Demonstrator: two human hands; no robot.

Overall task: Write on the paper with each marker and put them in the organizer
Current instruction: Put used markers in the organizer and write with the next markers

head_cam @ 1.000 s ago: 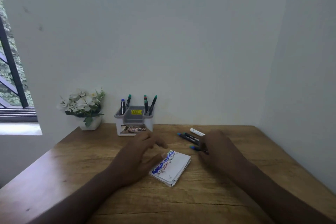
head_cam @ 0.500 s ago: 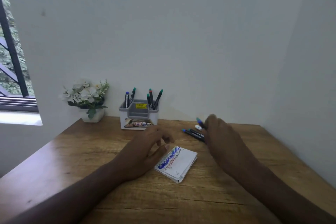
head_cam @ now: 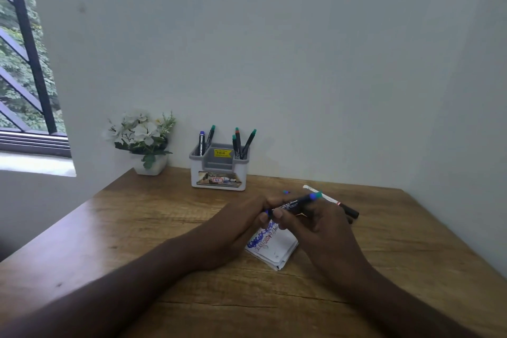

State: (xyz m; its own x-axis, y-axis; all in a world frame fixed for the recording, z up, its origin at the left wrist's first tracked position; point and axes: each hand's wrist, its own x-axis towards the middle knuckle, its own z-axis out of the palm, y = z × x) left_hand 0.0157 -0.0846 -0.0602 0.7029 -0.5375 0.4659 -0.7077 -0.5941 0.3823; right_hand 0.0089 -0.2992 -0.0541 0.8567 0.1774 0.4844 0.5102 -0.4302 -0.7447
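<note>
Both hands, left hand [head_cam: 241,223] and right hand [head_cam: 322,228], grip one marker [head_cam: 292,204] at mid-frame above one paper [head_cam: 277,248]; five markers stand in the organizer [head_cam: 219,173].

Both hands meet over the folded paper [head_cam: 277,248] on the wooden table [head_cam: 137,228]: the right hand [head_cam: 325,228] and left hand [head_cam: 241,223] grip a dark marker [head_cam: 292,204]. The organizer [head_cam: 219,173] holds five markers.

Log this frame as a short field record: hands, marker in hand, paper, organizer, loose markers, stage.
left hand: holds one end of the marker
right hand: grip on the marker barrel
marker: dark barrel, held above the paper
paper: folded, already scribbled, on the table
organizer: five markers upright
loose markers: behind the right hand; count unclear
stage: writing not yet begun
</note>
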